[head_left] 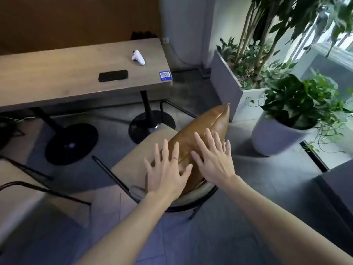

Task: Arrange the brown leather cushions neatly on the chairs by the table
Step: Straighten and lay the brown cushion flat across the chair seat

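Two bare forearms enter from the bottom edge, nearest the camera. Left hand (166, 175) lies palm down with fingers spread wide, flat on the near end of the brown leather cushion (202, 131); nothing is gripped, and a ring (176, 158) shows on one finger. Right hand (214, 159) is likewise flat and splayed, pressing the cushion's top just beside the left hand, grasping nothing. The cushion stands on its edge on the beige seat of a chair (133, 163), leaning against the curved backrest, with its far corner pointing up and away toward the planters. Scanning left to right across the background: a second chair's dark frame (38, 190) at the far left; a wooden table (57, 77) on black pedestal bases, carrying a black phone (113, 75), a white controller (138, 57) and a blue QR sticker (165, 75) at its right corner; then a rectangular grey planter (227, 87) with tall stems, and a round white pot (271, 136) of leafy green plant at the right.
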Demonstrator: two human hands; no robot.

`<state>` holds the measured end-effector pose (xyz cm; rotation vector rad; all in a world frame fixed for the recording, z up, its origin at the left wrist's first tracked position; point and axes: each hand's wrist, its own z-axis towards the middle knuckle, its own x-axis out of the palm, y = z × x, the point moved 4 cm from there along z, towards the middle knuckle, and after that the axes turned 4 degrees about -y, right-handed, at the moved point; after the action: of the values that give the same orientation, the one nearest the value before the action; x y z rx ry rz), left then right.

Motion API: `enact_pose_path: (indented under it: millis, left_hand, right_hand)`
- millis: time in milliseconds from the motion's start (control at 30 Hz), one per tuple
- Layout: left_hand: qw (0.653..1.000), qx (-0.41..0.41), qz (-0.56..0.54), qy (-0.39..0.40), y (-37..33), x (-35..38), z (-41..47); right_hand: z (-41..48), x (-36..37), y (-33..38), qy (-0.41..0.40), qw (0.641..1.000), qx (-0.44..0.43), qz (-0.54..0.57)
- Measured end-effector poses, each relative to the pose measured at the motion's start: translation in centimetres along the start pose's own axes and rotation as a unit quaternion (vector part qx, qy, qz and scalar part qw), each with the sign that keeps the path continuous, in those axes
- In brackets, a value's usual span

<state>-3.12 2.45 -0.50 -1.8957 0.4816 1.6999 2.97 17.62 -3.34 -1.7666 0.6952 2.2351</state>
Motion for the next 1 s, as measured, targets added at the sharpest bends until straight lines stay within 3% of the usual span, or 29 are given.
enact_pose_path:
  millis: [100, 233, 333, 433, 533, 667, 733, 800, 1000]
  left_hand:
    - [1.000, -0.010, 0.026, 0.011, 0.2, 1.9, -0.4]
    - [0.998, -0.033, -0.008, -0.051, 0.6, 2.9, -0.4]
    - [0.979, -0.117, -0.120, -0.114, 1.8, 3.2, -1.4]
    - [0.935, -0.191, -0.258, -0.152, 3.0, 3.9, -3.6]
    - [0.869, -0.286, -0.378, -0.142, 3.7, 4.7, -5.7]
    - [0.726, -0.440, -0.524, -0.074, 4.4, 6.7, -7.8]
    - [0.640, -0.492, -0.590, -0.023, 3.8, 7.2, -8.0]
    - [0.578, -0.496, -0.648, 0.015, 3.1, 7.9, -7.5]
    - [0.525, -0.454, -0.719, -0.015, 3.5, 8.6, -6.2]
  right_hand:
    - [-1.1, 2.2, -0.2, -0.007, 1.000, 0.027, 0.012]
    - [-2.1, 4.0, 0.3, -0.045, 0.996, 0.065, 0.047]
    - [-2.7, 4.5, 0.7, -0.061, 0.990, 0.099, 0.085]
    - [-4.3, 4.8, 1.0, -0.062, 0.967, 0.173, 0.177]
    - [-6.8, 5.3, 0.7, -0.067, 0.913, 0.255, 0.312]
    - [-9.7, 6.6, -0.7, -0.013, 0.838, 0.391, 0.380]
    - [-10.2, 7.9, -1.0, 0.013, 0.751, 0.455, 0.478]
    - [-10.3, 9.1, -0.7, 0.053, 0.675, 0.495, 0.544]
    - [-9.8, 10.5, -0.5, 0.056, 0.680, 0.502, 0.531]
